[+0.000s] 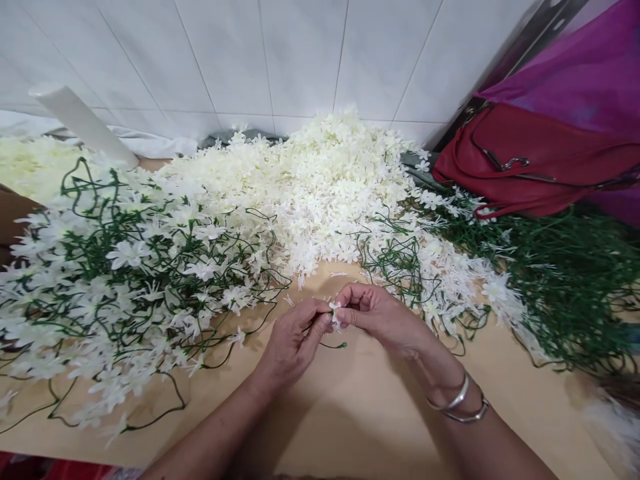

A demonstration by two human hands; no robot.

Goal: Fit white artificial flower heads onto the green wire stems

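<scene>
Between my two hands, over the tan table [370,413], is a small white flower [335,316]. My left hand [299,337] pinches a green stem at the flower's left side; part of the stem shows below with a green tip. My right hand [383,317] has its thumb and forefinger closed on the flower's petals, and two metal bangles are on that wrist. A large heap of loose white blossoms [325,173] lies just beyond both hands. To the left spreads a pile of white flowers on green stems [150,267].
Bare green stems [565,280] are heaped at the right, below a red handbag [530,157] and purple cloth [575,80]. A white roll [85,123] leans at the back left. White tiles [300,53] form the wall behind.
</scene>
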